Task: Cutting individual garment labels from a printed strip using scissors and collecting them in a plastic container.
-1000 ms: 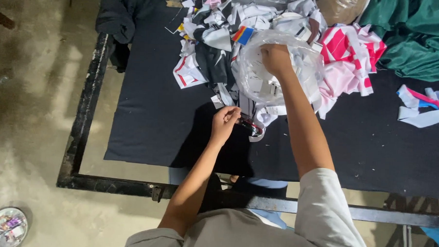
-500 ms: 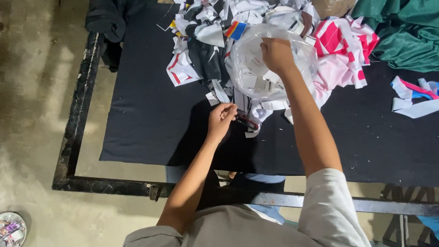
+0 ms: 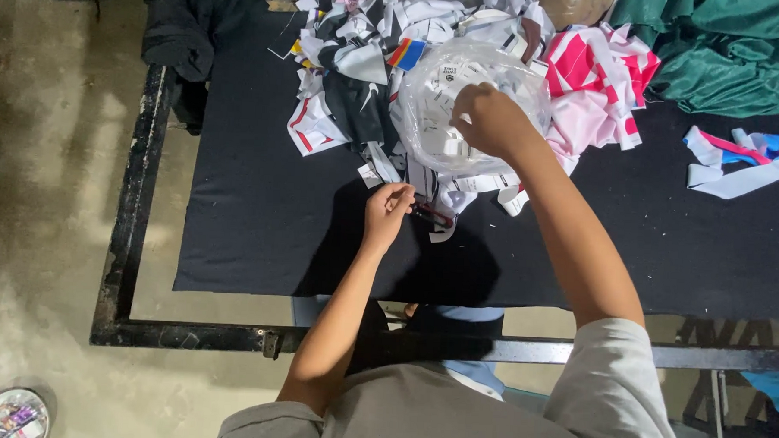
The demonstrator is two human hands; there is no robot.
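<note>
Head view: the right hand (image 3: 490, 119) pinches into a crinkled clear plastic bag (image 3: 445, 109) of white tags atop the fabric scraps (image 3: 360, 71) — the left hand (image 3: 386, 212), fingers closed, grips small dark snips (image 3: 431, 215) on black cloth (image 3: 260, 214).

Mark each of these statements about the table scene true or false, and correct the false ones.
1. The right hand is in a clear plastic bag. True.
2. The left hand is on the green cloth. False: it is at a small dark tool near the scraps.
3. The table has a black covering. True.
4. The pink and white fabric lies on the floor. False: it lies on the table.
</note>
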